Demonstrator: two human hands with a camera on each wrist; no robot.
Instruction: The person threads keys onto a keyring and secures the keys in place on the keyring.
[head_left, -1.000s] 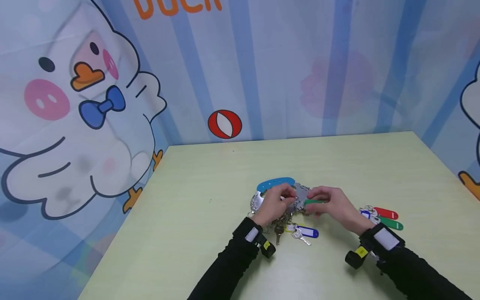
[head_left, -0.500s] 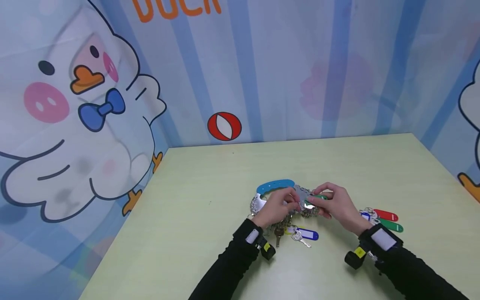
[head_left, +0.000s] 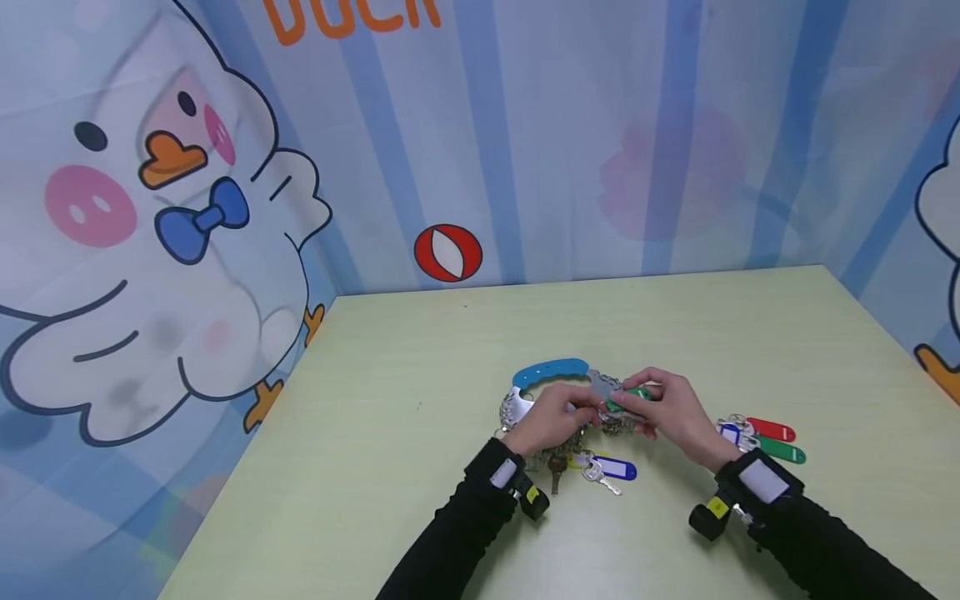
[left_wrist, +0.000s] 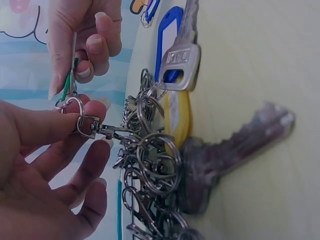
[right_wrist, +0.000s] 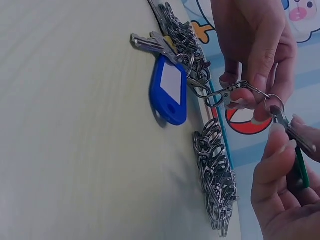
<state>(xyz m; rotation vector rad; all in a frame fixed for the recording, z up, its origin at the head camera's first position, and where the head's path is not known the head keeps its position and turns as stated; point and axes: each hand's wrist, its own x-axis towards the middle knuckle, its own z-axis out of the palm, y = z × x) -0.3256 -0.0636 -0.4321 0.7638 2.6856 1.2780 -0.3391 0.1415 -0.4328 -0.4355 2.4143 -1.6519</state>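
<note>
My left hand (head_left: 551, 417) pinches a split ring (left_wrist: 75, 112) between thumb and finger. A metal swivel clasp (left_wrist: 107, 131) runs from that ring into the heap of linked rings (left_wrist: 159, 165). In my right hand (head_left: 675, 412) I grip a green key tag (head_left: 630, 398) together with a silver key (right_wrist: 295, 134), whose head end is close to the ring in the right wrist view. My two hands nearly meet above the heap. Under them, a blue key tag (head_left: 617, 468), a yellow tag (left_wrist: 178, 117) and a dark key (head_left: 557, 473) lie on the near side.
A blue curved strip (head_left: 551, 369) and a grey plate (head_left: 602, 383) lie just behind the hands. To the right are a red key tag (head_left: 772, 428) and another green tag (head_left: 780, 449) with keys. A printed curtain (head_left: 570, 150) stands behind the table (head_left: 375, 467).
My right hand has turned the green tag, which now tilts up beside the key. My left fingers have shifted slightly right, closer to the right hand.
</note>
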